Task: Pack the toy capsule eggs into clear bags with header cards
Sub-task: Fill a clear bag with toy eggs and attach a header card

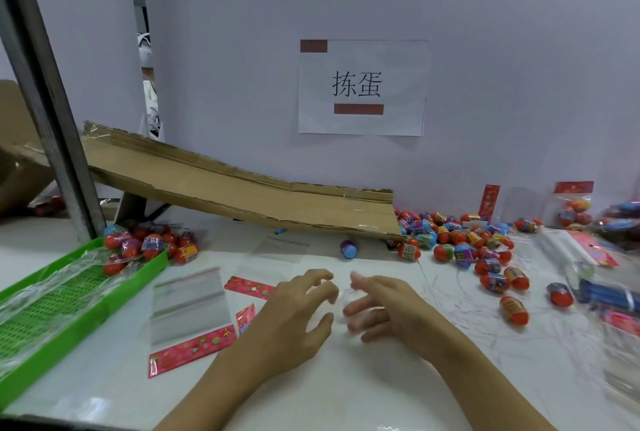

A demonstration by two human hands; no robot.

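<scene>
White surface: the tabletop (346, 378) carries everything, with a slanted cardboard ramp (242, 188) along its back edge as the main landmark.
Ramp: brown corrugated board, high at its left end, its low right end resting on the tabletop.
Loose eggs: a scatter of red, blue and purple capsule eggs (464, 243) spreads from the ramp's low end out to the right.
Lone egg: one purple-and-blue egg (348, 249) lies just in front of the ramp's lower edge.
Bagged eggs: a filled bundle of eggs (152, 243) sits below the ramp's high end, against the corner of a green tray (52, 320).
Empty bag: a flat clear bag (188, 306) with a red header card (192, 349) along its near edge lies in front of the ramp, to the left of the hands.
Spare cards: another red card (250, 287) lies just beside that bag.
Left hand (298, 313): in front of the ramp's middle, fingers curled, apparently pinching a thin clear film; the blur hides the exact grip.
Right hand (384, 309): close beside the left, fingers spread and loosely bent toward it; I cannot tell whether it grips the film.
Finished pack: a bag of eggs with red header (573, 204) stands at the wall, well right of the ramp.
Wall sign: white paper sheet (362, 88) above the ramp.
</scene>
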